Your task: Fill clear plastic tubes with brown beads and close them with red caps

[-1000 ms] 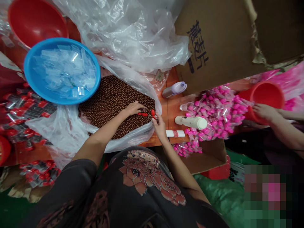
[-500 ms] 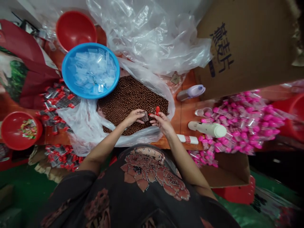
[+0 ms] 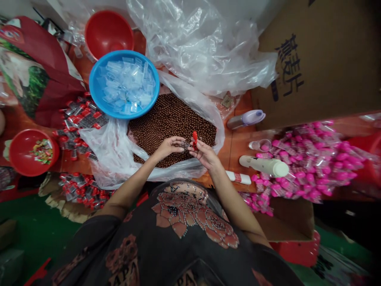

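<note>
Over a heap of small round brown balls (image 3: 175, 119) on a plastic bag, my hands are held close together. My left hand (image 3: 169, 147) pinches a small clear plastic container (image 3: 185, 145) between thumb and fingers. Red plastic caps (image 3: 195, 138) are gripped in the fingertips of my right hand (image 3: 207, 155), one of them sticking up. The container's end is close to the caps; whether they touch I cannot tell. Beside the heap, a blue basin (image 3: 92, 85) holds many clear containers.
Filled red-capped containers (image 3: 79, 117) lie at left, near a red bowl (image 3: 14, 165) with small wrapped pieces. To the right are a purple-lidded bottle (image 3: 247, 118), a pale bottle (image 3: 263, 166) and a pile of pink-capped containers (image 3: 312, 167). A cardboard box (image 3: 327, 71) stands behind.
The view has swung left, and the co-worker's hand has left the picture. My hands have come together; the clear container now shows in my left hand and the red caps are raised in my right.
</note>
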